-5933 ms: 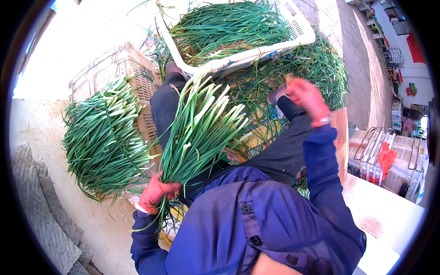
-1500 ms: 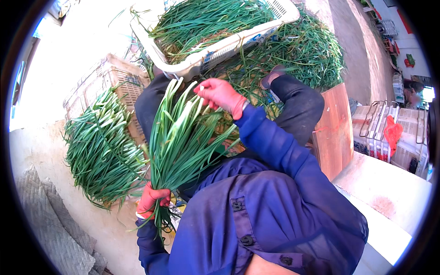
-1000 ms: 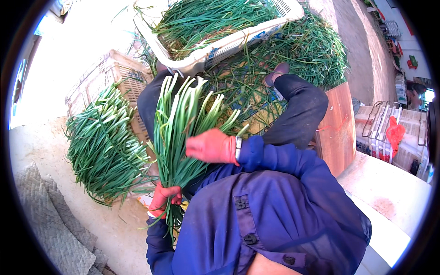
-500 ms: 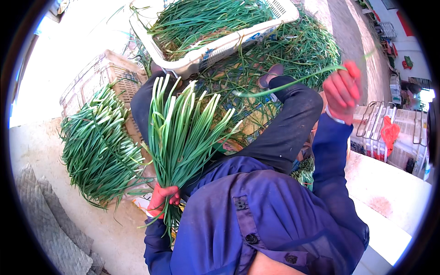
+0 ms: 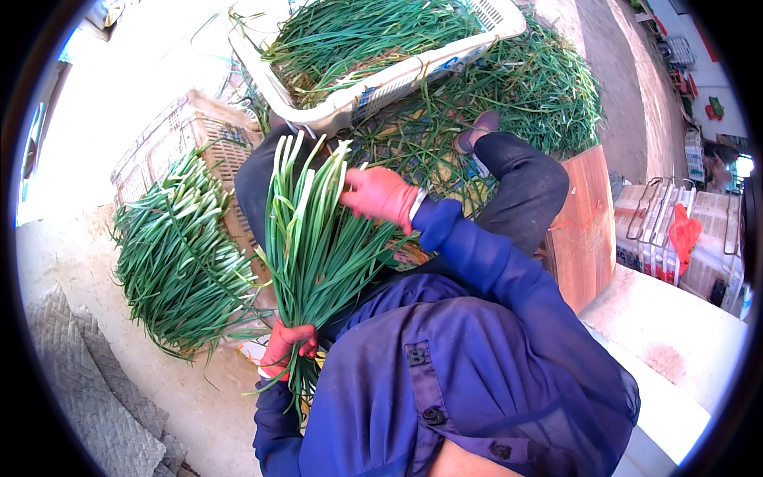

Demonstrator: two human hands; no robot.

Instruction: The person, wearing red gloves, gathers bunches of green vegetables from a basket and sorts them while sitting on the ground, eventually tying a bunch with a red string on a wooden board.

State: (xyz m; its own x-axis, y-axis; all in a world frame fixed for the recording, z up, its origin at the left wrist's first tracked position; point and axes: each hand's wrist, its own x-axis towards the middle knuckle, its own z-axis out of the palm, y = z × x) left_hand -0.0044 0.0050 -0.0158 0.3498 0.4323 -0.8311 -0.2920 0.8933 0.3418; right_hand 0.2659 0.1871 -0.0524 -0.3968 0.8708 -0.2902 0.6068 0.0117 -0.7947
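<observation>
Left hand (image 5: 288, 350) clenched round bunch of green onions (image 5: 314, 246) at root end; right hand (image 5: 380, 193) half-closed among leaves above that grip. Risk: loose stalks sliding out if slackened.

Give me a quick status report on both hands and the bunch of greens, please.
Left hand clamped on the stem end of the green onion bunch. Right hand on its upper leaves. Pile of greens alongside, white basket ahead; nothing obstructing.
</observation>
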